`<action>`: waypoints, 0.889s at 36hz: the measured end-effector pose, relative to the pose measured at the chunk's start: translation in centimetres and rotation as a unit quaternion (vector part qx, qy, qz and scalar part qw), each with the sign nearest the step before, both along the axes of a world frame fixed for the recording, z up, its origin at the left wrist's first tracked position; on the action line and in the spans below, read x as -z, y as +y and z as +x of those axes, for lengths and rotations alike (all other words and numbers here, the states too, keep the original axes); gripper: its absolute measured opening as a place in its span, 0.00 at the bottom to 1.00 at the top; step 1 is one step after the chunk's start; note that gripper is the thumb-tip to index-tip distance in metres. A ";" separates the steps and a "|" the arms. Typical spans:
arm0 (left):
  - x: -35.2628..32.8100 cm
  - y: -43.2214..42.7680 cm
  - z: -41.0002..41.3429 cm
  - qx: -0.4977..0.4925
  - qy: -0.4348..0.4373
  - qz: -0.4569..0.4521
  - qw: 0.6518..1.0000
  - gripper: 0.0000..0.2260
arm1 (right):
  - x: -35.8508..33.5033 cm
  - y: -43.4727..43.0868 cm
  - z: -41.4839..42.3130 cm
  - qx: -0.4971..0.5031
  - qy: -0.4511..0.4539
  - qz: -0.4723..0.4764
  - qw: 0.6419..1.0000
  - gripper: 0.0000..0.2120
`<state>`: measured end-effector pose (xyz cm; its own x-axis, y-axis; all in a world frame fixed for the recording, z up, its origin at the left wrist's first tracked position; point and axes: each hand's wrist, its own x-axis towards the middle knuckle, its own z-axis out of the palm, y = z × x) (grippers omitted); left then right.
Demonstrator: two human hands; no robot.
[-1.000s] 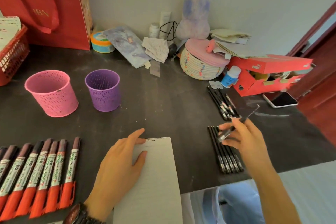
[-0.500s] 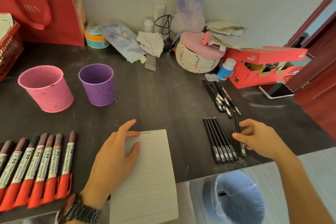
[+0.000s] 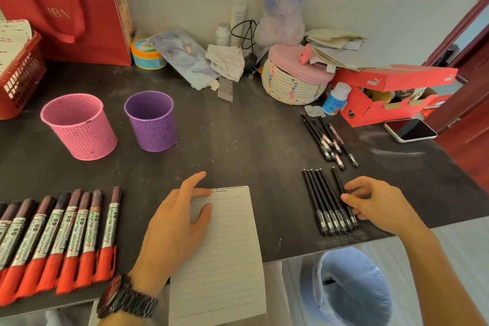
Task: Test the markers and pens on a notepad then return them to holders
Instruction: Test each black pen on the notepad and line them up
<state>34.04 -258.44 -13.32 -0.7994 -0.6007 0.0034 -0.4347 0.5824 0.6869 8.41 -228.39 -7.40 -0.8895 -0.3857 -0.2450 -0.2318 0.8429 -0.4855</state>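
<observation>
Red shoebox (image 3: 391, 92), phone (image 3: 411, 130), woven basket (image 3: 291, 85), red bag (image 3: 66, 5), blue bin (image 3: 352, 288)

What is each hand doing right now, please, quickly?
Left hand: open, flat on the notepad.
Right hand: pinches the rightmost black pen, which lies on the table.
</observation>
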 end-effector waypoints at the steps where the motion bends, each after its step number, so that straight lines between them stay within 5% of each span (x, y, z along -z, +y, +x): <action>1: 0.0 0.0 0.0 0.001 0.003 -0.001 1.000 0.28 | 0.0 -0.1 0.0 -0.001 0.001 0.000 1.000 0.09; 18: 0.0 0.0 0.2 0.011 0.018 -0.006 1.000 0.27 | -0.4 -0.8 0.3 -0.007 0.016 0.039 0.999 0.05; 25: -0.4 0.2 0.4 0.019 0.006 -0.028 0.999 0.26 | -0.1 -3.8 -0.8 0.023 0.108 -0.039 0.993 0.04; 32: -0.5 0.2 0.3 0.014 -0.002 -0.070 0.997 0.24 | 0.5 -8.6 -4.3 0.027 0.197 -0.018 0.980 0.11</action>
